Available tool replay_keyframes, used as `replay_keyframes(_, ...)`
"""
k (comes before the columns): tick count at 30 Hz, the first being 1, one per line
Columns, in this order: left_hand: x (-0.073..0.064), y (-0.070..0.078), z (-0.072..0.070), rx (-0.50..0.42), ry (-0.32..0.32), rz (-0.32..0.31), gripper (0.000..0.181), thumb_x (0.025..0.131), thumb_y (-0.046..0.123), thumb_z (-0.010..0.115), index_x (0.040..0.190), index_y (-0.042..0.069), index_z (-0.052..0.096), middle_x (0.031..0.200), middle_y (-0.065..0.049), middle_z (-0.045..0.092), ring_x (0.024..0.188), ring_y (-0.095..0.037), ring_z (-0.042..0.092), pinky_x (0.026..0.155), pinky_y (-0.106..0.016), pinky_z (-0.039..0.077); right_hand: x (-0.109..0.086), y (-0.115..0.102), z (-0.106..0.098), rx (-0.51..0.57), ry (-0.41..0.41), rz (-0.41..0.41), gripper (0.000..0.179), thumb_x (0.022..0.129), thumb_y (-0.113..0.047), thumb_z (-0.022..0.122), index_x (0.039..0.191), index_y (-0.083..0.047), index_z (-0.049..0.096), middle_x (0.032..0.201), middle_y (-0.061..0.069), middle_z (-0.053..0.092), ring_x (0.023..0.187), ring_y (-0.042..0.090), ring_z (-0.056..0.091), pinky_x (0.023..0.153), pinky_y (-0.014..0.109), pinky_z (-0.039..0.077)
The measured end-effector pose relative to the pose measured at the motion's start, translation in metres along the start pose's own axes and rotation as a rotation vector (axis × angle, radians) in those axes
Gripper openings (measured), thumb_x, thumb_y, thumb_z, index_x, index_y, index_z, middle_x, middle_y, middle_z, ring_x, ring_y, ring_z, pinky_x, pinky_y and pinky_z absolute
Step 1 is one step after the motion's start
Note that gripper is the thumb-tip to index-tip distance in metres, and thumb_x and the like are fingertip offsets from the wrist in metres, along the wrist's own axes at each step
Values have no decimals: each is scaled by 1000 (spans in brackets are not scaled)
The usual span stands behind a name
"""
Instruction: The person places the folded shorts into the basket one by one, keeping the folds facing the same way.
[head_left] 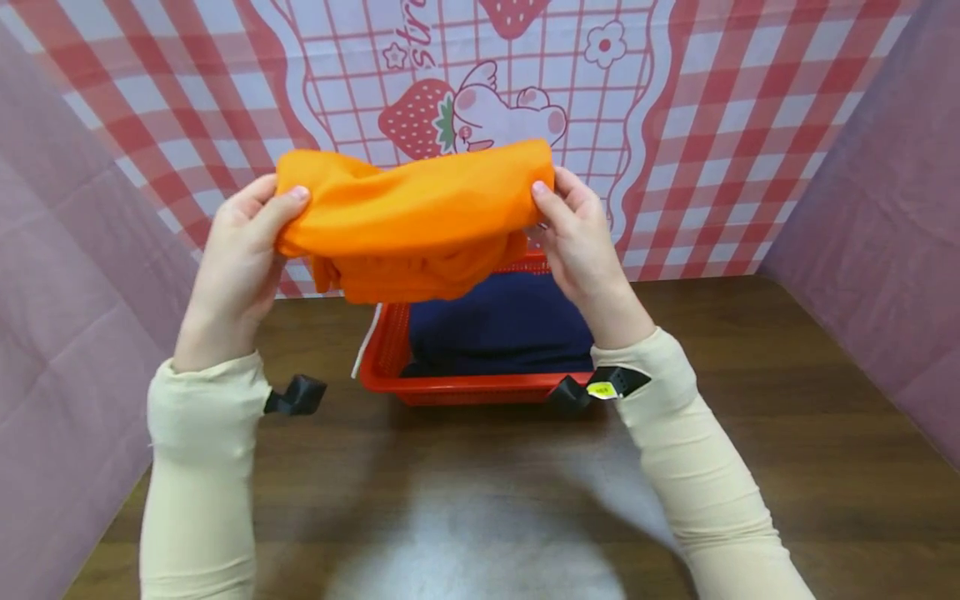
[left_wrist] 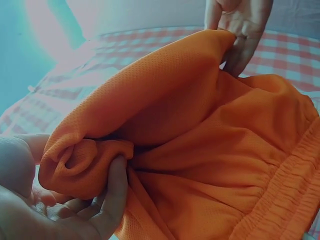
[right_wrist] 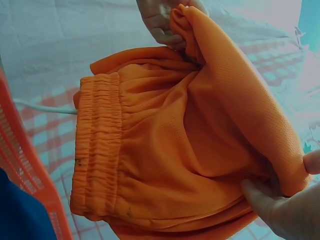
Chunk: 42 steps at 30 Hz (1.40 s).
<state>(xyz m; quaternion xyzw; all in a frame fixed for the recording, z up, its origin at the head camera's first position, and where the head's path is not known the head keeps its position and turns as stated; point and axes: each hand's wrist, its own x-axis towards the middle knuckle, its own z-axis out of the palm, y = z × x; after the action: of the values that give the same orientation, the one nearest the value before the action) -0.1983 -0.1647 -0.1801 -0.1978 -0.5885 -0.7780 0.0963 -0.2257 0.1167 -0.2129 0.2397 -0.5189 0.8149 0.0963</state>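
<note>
A pair of orange shorts [head_left: 412,208] with a gathered elastic waistband [right_wrist: 97,145] is held up in the air between both hands, folded over along the top. My left hand [head_left: 238,250] pinches its left end, thumb in front; in the left wrist view the fingers hold a rolled bunch of the cloth. At the right end my right hand [head_left: 581,242] grips the fold between thumb and fingers. The waistband hangs below the fold on the far side. A white drawstring [head_left: 367,342] dangles from it.
Behind and below the shorts, a red plastic basket [head_left: 480,385] stands on the wooden table [head_left: 750,433]. Dark navy cloth [head_left: 502,325] lies inside it. A red-and-white checked cloth [head_left: 712,125] hangs at the back, with pinkish curtains [head_left: 75,250] at both sides.
</note>
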Motion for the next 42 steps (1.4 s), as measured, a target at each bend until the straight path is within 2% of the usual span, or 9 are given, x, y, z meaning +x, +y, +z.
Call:
replay_keyframes(6,6,-18,7,51,-7,-24,17,87,14,59,99,2,60,74,-3,58,61,-12,53,58,-19,46,3,-2,-10,52,68,24,32,94,-4,43,124,6,42,102,9,51,87,19,52,79,24,48)
replay_keyframes(9,9,-28,10,93,-30,-36,19,89,16,58,102,3,58,77,-3,58,65,-12,53,62,-20,46,4,-3,-16,28,96,26,33,93,-5,45,125,5,43,102,9,51,88,19,53,80,24,49)
replay_keyframes(15,15,-44,15,168,-39,-77,20,89,19,57,103,5,56,77,-1,56,66,-12,52,62,-19,44,5,-1,-30,-23,125,36,37,93,-7,46,128,4,42,105,9,51,91,19,53,81,23,49)
replay_keyframes(19,20,-55,19,171,-47,-109,24,90,19,57,108,4,55,80,-2,56,68,-12,51,65,-21,44,5,-2,-38,-48,141,46,37,94,-7,45,129,4,41,107,9,50,93,20,52,83,24,48)
replay_keyframes(26,31,-70,23,156,-47,-139,25,90,17,55,110,1,53,80,-1,56,69,-12,52,66,-20,43,11,-6,-45,-104,168,50,40,93,-9,47,131,1,41,114,10,48,101,22,49,96,31,42)
replay_keyframes(34,48,-84,25,210,-17,-172,27,90,19,55,111,2,54,81,0,55,71,-11,51,70,-21,42,24,-4,-52,-116,220,64,37,94,-8,45,129,2,42,108,8,49,95,20,50,94,33,43)
replay_keyframes(42,59,-98,24,216,-8,-189,29,91,19,54,114,2,52,83,0,54,74,-12,50,73,-22,41,30,2,-58,-147,242,78,38,93,-9,47,130,-1,42,111,8,50,97,20,50,100,37,38)
